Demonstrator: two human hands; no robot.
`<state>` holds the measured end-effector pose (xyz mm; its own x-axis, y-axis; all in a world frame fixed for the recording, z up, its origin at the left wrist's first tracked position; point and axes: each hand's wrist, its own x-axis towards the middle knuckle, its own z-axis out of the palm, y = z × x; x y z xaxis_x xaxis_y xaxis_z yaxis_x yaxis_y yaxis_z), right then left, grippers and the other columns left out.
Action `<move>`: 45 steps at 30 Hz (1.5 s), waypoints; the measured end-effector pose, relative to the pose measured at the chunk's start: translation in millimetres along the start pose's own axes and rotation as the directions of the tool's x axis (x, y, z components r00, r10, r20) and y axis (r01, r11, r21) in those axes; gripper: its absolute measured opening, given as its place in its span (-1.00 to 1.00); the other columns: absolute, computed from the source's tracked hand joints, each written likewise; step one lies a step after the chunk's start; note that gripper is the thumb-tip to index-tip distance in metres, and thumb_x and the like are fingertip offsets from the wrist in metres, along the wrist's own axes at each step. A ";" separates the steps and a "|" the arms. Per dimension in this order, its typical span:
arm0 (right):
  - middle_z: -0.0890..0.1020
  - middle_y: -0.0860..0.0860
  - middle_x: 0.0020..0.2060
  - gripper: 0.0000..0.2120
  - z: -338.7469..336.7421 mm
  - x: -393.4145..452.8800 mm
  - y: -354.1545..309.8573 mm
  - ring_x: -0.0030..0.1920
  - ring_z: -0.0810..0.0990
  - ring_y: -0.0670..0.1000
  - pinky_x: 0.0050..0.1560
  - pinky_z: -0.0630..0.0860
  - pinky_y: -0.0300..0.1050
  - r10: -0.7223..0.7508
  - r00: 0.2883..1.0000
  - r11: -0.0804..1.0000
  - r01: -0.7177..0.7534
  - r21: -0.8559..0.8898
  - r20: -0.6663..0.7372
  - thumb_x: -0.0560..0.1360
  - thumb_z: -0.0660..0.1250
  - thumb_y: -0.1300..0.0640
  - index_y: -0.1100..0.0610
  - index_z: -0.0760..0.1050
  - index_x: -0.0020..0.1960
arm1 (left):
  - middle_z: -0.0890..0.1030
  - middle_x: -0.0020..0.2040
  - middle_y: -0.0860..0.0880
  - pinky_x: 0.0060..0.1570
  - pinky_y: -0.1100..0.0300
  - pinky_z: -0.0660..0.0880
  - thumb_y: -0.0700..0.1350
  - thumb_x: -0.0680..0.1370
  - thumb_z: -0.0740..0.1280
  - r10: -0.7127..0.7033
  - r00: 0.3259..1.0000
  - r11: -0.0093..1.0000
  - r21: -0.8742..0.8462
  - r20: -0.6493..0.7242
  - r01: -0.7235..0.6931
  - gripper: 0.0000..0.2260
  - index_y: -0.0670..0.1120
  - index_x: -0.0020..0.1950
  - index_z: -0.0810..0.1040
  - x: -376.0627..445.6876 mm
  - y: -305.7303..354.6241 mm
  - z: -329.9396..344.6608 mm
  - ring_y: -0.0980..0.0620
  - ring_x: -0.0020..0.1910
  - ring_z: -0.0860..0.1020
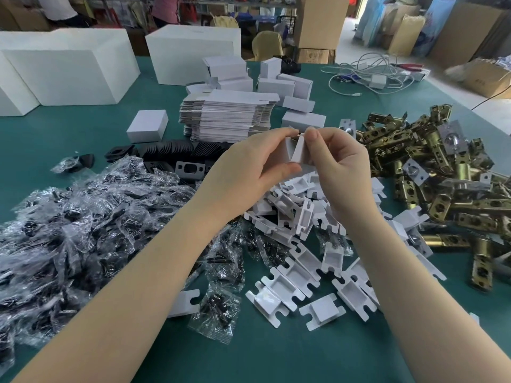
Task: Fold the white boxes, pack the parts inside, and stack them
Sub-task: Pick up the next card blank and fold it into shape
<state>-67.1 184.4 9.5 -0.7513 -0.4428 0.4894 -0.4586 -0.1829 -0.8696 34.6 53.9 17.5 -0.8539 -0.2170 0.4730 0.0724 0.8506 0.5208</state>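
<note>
Both hands meet above the green tabletop (276,355), the left hand (249,164) and right hand (340,164) pinching a small white card insert (297,152) between fingertips. Beneath them lies a heap of white inserts (298,272), with bagged screws (83,225) to the left, brass latches (442,183) to the right, and a stack of flat boxes (226,117) behind.

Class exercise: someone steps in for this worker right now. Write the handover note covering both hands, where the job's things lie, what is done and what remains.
Left hand and right hand both pinch one small white box, part-folded, above the table.
Flat box blanks stacked behind; brass latches right; bagged screws left; white inserts in front.
Done: some closed boxes at the back.
Left: finish folding, pack, stack.
</note>
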 end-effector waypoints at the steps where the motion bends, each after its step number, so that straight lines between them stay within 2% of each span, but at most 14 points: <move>1: 0.54 0.05 -0.33 -0.83 0.0 0.0 0.2 -0.29 0.43 0.07 -0.23 0.41 -0.04 0.001 1.000 1.000 -0.001 0.000 0.004 0.60 0.32 0.12 0.02 0.58 -0.16 | 0.55 0.28 0.13 0.01 0.53 0.32 0.15 0.57 0.32 -0.002 1.000 1.000 0.002 0.001 0.002 -0.53 0.07 0.45 0.40 -0.1 0.0 0.1 0.28 0.08 0.44; 8: 0.55 0.10 -0.30 -0.84 -2.3 -0.1 -0.1 -0.26 0.46 0.09 -0.20 0.44 0.05 0.010 1.000 1.000 -0.010 -0.006 0.023 0.60 0.32 0.12 0.02 0.59 -0.15 | 0.56 0.28 0.10 0.03 0.49 0.32 0.13 0.57 0.33 -0.006 1.000 1.000 0.011 0.022 0.005 -0.53 0.06 0.45 0.41 0.4 0.2 0.7 0.24 0.11 0.46; 13: 0.59 -0.02 -0.32 -0.84 -1.9 -0.4 -0.8 -0.24 0.50 0.07 -0.17 0.50 0.13 0.005 1.000 1.000 -0.005 -0.004 0.000 0.60 0.33 0.12 0.02 0.60 -0.15 | 0.56 0.21 0.12 -0.02 0.50 0.34 0.13 0.57 0.33 -0.013 1.000 1.000 0.008 0.010 0.013 -0.55 0.06 0.43 0.42 0.0 0.4 0.1 0.25 0.04 0.46; 17: 0.59 0.05 -0.28 -0.84 -1.9 0.0 -1.1 -0.23 0.50 0.03 -0.15 0.48 -0.03 0.026 1.000 0.999 -0.025 -0.032 0.015 0.61 0.31 0.11 0.05 0.60 -0.12 | 0.56 0.25 0.12 0.01 0.50 0.33 0.12 0.57 0.34 -0.011 1.000 1.000 0.010 0.011 0.011 -0.55 0.05 0.44 0.42 -0.5 1.4 0.8 0.25 0.07 0.45; 21: 0.59 -0.08 -0.33 -0.83 -2.1 -0.3 -2.3 -0.25 0.52 -0.04 -0.17 0.50 -0.12 0.025 1.000 0.999 -0.025 -0.034 0.009 0.60 0.32 0.11 0.02 0.60 -0.15 | 0.56 0.23 0.12 -0.01 0.53 0.32 0.14 0.57 0.32 -0.019 1.000 1.000 0.011 0.007 0.019 -0.55 0.07 0.43 0.42 -0.3 1.1 -0.1 0.26 0.05 0.46; 23: 0.61 -0.06 -0.31 -0.84 -1.8 -0.2 -2.5 -0.24 0.53 -0.03 -0.16 0.51 -0.10 0.029 1.000 0.999 -0.029 -0.043 0.009 0.60 0.32 0.10 0.02 0.60 -0.14 | 0.56 0.22 0.13 -0.03 0.54 0.32 0.14 0.57 0.32 -0.020 1.000 1.000 0.013 0.009 0.020 -0.55 0.06 0.44 0.42 0.0 1.1 -0.2 0.26 0.04 0.45; 26: 0.62 0.08 -0.25 -0.84 -2.3 0.2 -1.9 -0.21 0.53 0.04 -0.13 0.52 0.01 0.053 0.998 0.998 -0.052 -0.035 0.024 0.60 0.32 0.08 0.05 0.61 -0.11 | 0.53 0.22 0.18 -0.03 0.59 0.29 0.14 0.57 0.32 -0.019 1.000 1.000 0.008 0.015 0.019 -0.55 0.06 0.44 0.41 -0.2 1.4 0.2 0.31 0.06 0.42; 28: 0.62 0.06 -0.24 -0.85 -2.4 0.4 -1.0 -0.20 0.54 0.03 -0.11 0.54 0.05 0.056 0.998 0.998 -0.055 -0.029 0.035 0.60 0.32 0.08 0.03 0.61 -0.11 | 0.54 0.26 0.15 0.00 0.57 0.29 0.14 0.57 0.32 -0.022 1.000 1.000 0.004 0.019 0.022 -0.54 0.07 0.45 0.40 -0.1 1.1 0.5 0.30 0.08 0.43; 31: 0.59 -0.02 -0.26 -0.85 -1.2 0.6 1.6 -0.22 0.52 -0.05 -0.14 0.50 -0.08 0.052 0.997 0.997 -0.049 -0.052 0.054 0.62 0.29 0.09 0.01 0.59 -0.09 | 0.55 0.28 0.11 0.04 0.50 0.32 0.14 0.57 0.32 -0.026 0.999 1.000 0.003 0.023 0.026 -0.53 0.06 0.45 0.40 0.3 0.3 1.1 0.22 0.11 0.48; 36: 0.54 -0.04 -0.30 -0.82 -0.9 0.8 3.8 -0.26 0.48 -0.10 -0.20 0.45 -0.23 0.067 0.996 0.997 -0.065 -0.043 0.066 0.63 0.28 0.09 0.05 0.56 -0.13 | 0.55 0.25 0.16 -0.01 0.56 0.31 0.16 0.57 0.32 -0.013 1.000 1.000 0.015 0.027 0.013 -0.53 0.08 0.45 0.40 0.2 0.0 1.1 0.31 0.06 0.43; 38: 0.54 -0.06 -0.32 -0.82 -1.1 0.3 2.4 -0.27 0.48 -0.07 -0.19 0.48 -0.13 0.037 0.998 0.999 -0.036 -0.031 0.057 0.62 0.29 0.11 0.04 0.55 -0.15 | 0.54 0.24 0.17 -0.01 0.57 0.32 0.16 0.56 0.32 -0.015 1.000 1.000 0.005 0.020 0.015 -0.53 0.08 0.45 0.41 -0.1 -0.6 0.7 0.31 0.06 0.43; 41: 0.57 -0.10 -0.33 -0.82 -2.6 0.5 0.9 -0.25 0.51 0.00 -0.11 0.55 0.13 -0.002 0.999 1.000 0.003 -0.028 0.044 0.61 0.31 0.13 0.03 0.57 -0.16 | 0.55 0.25 0.13 -0.01 0.52 0.35 0.15 0.57 0.33 -0.021 1.000 1.000 -0.001 0.005 0.021 -0.54 0.08 0.44 0.41 -0.1 -1.7 0.0 0.27 0.05 0.45; 45: 0.55 -0.02 -0.33 -0.79 -4.8 0.8 1.7 -0.24 0.50 0.03 -0.08 0.53 0.20 0.002 0.999 0.999 0.000 -0.041 0.049 0.61 0.31 0.11 0.06 0.55 -0.20 | 0.56 0.27 0.11 0.02 0.51 0.34 0.13 0.57 0.34 -0.023 1.000 1.000 -0.014 0.011 0.023 -0.55 0.06 0.43 0.42 -0.2 0.1 0.7 0.25 0.08 0.47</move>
<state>-70.8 187.9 8.7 -0.7283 -0.4854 0.4836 -0.4776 -0.1466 -0.8663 34.4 54.3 17.0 -0.8610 -0.2311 0.4530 0.0596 0.8388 0.5412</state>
